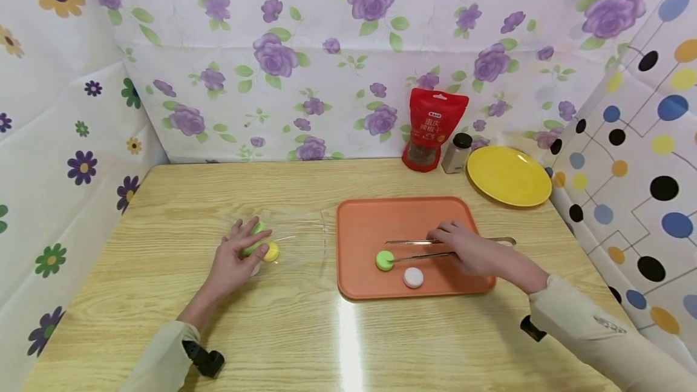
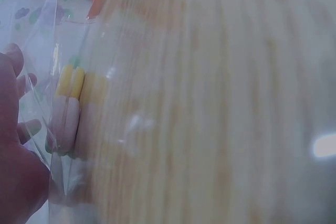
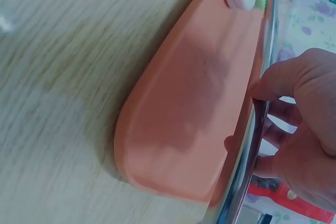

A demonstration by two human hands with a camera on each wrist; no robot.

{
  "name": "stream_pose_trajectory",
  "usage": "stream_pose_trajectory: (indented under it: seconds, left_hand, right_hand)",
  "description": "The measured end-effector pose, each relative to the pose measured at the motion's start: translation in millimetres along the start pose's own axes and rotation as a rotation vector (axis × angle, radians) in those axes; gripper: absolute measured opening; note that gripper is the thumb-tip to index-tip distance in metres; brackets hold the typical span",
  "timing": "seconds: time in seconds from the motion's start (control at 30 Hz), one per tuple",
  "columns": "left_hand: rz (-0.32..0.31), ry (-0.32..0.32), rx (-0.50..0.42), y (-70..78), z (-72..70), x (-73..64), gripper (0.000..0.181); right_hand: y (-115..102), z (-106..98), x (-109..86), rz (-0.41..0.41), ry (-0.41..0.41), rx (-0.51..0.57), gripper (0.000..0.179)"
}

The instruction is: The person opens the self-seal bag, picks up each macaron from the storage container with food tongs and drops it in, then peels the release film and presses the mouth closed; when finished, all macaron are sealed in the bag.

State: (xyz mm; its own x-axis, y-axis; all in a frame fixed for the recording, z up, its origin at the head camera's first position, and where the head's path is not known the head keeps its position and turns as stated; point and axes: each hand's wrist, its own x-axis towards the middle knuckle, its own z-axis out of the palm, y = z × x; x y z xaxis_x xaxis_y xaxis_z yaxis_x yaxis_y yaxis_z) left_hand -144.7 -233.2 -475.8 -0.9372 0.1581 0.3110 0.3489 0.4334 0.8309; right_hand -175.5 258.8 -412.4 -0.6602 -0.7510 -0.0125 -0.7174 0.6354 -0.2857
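Observation:
In the head view my left hand (image 1: pixel 234 259) holds the near end of a clear plastic container (image 1: pixel 307 244) lying on the table. Inside it sit a yellow macaron (image 1: pixel 271 251), a green one partly behind my fingers, and a pale pink macaron (image 2: pixel 65 124) seen in the left wrist view. My right hand (image 1: pixel 465 250) grips metal tongs (image 1: pixel 416 242) over the orange tray (image 1: pixel 403 213), the tong arms spread apart. One tip meets the green macaron (image 1: pixel 384 261) on the tray; the other stands off behind it. A pale pink macaron (image 1: pixel 413 277) lies closer to the tray's front edge.
At the back right stand a red pouch (image 1: pixel 435 120), a small glass jar (image 1: pixel 456 155) with a black lid, and a yellow plate (image 1: pixel 509 175). Patterned cloth walls (image 1: pixel 327 17) close off the back and both sides of the wooden table (image 1: pixel 261 331).

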Motion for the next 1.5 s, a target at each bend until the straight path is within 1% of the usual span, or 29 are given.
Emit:
stream_pose_trajectory:
  seconds: [0.23, 0.5, 0.73, 0.93, 1.1, 1.2, 1.33, 1.5]
  left_hand:
    - [0.002, -0.003, -0.003, 2.6, -0.7, -0.6, 0.029]
    - [-0.001, -0.007, -0.005, 3.7, -1.1, -0.3, 0.030]
    - [-0.008, -0.004, 0.006, 1.8, 0.0, 0.4, 0.030]
    - [-0.016, 0.001, 0.021, 1.7, 1.1, 0.4, 0.029]
    - [-0.022, -0.003, 0.029, 1.9, 0.0, -0.7, 0.030]
    - [-0.020, -0.003, 0.018, 0.2, -0.8, -1.4, 0.031]
    - [-0.014, 0.000, 0.007, 0.0, -1.3, -1.5, 0.031]
    - [-0.016, 0.000, 0.021, -0.2, -1.3, -0.3, 0.031]
  right_hand:
    - [4.6, -2.1, 2.5, -0.027, -0.035, -0.003, 0.039]
    - [5.5, -0.2, 9.7, -0.064, -0.036, -0.003, 0.038]
    - [8.0, 5.0, 12.8, -0.093, -0.016, 0.000, 0.039]
    - [9.3, 11.1, 13.9, -0.067, -0.007, 0.012, 0.042]
    - [10.0, 17.9, 16.3, -0.033, 0.012, -0.002, 0.042]
    - [9.0, 22.1, 17.9, -0.038, 0.034, -0.018, 0.042]
    - [6.1, 25.7, 21.0, -0.039, 0.057, -0.012, 0.039]
    - [0.7, 24.7, 30.4, -0.063, 0.087, 0.000, 0.038]
